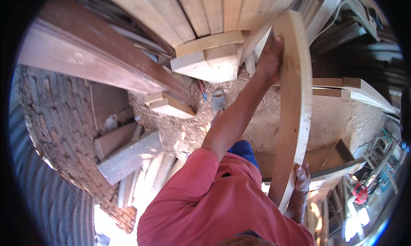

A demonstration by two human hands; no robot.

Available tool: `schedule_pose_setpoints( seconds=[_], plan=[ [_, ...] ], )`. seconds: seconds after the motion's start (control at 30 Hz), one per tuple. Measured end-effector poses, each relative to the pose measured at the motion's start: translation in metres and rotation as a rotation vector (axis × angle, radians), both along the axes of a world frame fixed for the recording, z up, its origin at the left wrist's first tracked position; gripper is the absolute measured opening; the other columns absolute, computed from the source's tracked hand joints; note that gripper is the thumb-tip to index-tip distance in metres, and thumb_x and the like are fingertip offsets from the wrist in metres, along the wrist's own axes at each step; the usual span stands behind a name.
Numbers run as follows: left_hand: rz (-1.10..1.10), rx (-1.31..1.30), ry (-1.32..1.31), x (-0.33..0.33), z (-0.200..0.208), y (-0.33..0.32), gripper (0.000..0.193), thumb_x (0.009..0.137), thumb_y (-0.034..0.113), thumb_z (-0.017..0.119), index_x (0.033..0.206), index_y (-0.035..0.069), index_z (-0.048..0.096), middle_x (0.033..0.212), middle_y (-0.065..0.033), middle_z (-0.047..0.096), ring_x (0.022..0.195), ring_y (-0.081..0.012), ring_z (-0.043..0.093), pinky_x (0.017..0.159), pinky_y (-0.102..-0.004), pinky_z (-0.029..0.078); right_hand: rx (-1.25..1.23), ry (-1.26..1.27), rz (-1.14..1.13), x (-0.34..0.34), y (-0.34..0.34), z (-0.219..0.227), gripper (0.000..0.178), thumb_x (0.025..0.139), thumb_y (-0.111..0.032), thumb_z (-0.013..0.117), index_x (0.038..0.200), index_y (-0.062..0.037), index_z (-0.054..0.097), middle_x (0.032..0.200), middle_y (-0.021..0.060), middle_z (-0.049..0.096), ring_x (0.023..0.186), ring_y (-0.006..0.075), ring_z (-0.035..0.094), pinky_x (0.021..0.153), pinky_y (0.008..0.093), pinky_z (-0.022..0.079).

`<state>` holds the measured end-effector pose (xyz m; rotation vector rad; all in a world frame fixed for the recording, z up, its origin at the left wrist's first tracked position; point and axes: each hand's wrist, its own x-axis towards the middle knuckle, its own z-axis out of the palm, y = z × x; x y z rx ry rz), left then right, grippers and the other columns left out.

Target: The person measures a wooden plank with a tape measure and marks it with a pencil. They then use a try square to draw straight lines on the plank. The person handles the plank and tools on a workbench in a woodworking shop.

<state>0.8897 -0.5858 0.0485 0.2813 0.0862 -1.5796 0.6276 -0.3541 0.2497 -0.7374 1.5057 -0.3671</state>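
So on the far left there's brickwork (pixel 55 109), then a chunky reddish-brown beam (pixel 102 53) slanting across, then a bunch of pale boards (pixel 212 8) lying side by side at the far middle. Next the left hand (pixel 269 59), hooked round the left edge of a long plank (pixel 287 113) near its far end, thumb at the edge. Can't tell what the fingers underneath are doing.

The plank itself is right of centre, just right of those pale boards. As far as I can judge, picking it up is done, putting it down isn't, and anything left past that I honestly can't tell. Long axis runs near to far, leaning slightly right at the far end, broad face up and a lighter narrow edge along the right.

The right hand (pixel 302 179) is at the near end, on the right edge, thumb and bent fingers closed around it. Further right, more cut timber (pixel 370 94) lying about
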Motion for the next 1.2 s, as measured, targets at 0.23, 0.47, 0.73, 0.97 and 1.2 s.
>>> schedule_pose_setpoints(
  seconds=[0.23, 0.47, 0.73, 0.97, 1.2],
  plan=[
    [-0.030, 0.062, -0.491, -0.023, 0.032, 0.072, 0.076, 0.116, 0.036, 0.059, 0.176, 0.006, 0.023, 0.157, -0.0179, 0.060, 0.139, -0.0226, 0.058, 0.117, -0.0397, 0.050, -0.045, 0.074, -0.058, -0.028, -0.006, 0.001, 0.086, 0.087, -0.065, 0.086, 0.133, 0.0048, 0.069, 0.081, -0.0078, 0.063, 0.069, 0.0018, 0.046, 0.061, 0.0221, 0.029],
    [-0.053, 0.000, -0.573, -0.028, 0.029, 0.076, 0.074, 0.112, 0.022, 0.062, 0.177, 0.012, 0.027, 0.157, -0.0165, 0.062, 0.143, -0.0264, 0.059, 0.119, -0.0429, 0.048, -0.064, 0.091, -0.077, -0.027, -0.016, -0.002, 0.086, 0.087, -0.064, 0.087, 0.136, 0.0042, 0.067, 0.088, -0.0052, 0.064, 0.075, 0.0052, 0.049, 0.066, 0.0248, 0.033],
    [-0.125, 0.023, -0.623, -0.018, 0.032, 0.077, 0.077, 0.111, 0.021, 0.063, 0.178, 0.013, 0.024, 0.158, -0.0206, 0.062, 0.137, -0.0299, 0.064, 0.115, -0.0419, 0.051, -0.053, 0.085, -0.095, -0.028, -0.019, -0.013, 0.088, 0.087, -0.063, 0.087, 0.140, 0.0034, 0.065, 0.096, -0.0022, 0.066, 0.082, 0.0092, 0.053, 0.072, 0.0280, 0.038],
    [-0.144, 0.046, -0.625, -0.021, 0.027, 0.066, 0.085, 0.108, 0.021, 0.069, 0.178, 0.011, 0.022, 0.151, -0.0228, 0.066, 0.115, -0.0270, 0.072, 0.099, -0.0378, 0.058, -0.039, 0.069, -0.108, -0.035, -0.015, -0.017, 0.089, 0.087, -0.062, 0.087, 0.143, 0.0027, 0.063, 0.103, 0.0004, 0.067, 0.088, 0.0127, 0.057, 0.078, 0.0307, 0.042],
    [0.115, 0.046, -0.593, -0.007, -0.002, -0.001, 0.078, 0.106, 0.019, 0.072, 0.174, 0.009, 0.035, 0.119, -0.0132, 0.078, 0.101, -0.0143, 0.071, 0.089, -0.0314, 0.059, -0.018, 0.049, -0.125, -0.042, -0.010, -0.027, 0.090, 0.088, -0.061, 0.088, 0.146, 0.0020, 0.061, 0.109, 0.0031, 0.068, 0.094, 0.0162, 0.061, 0.083, 0.0334, 0.046]
  ],
)
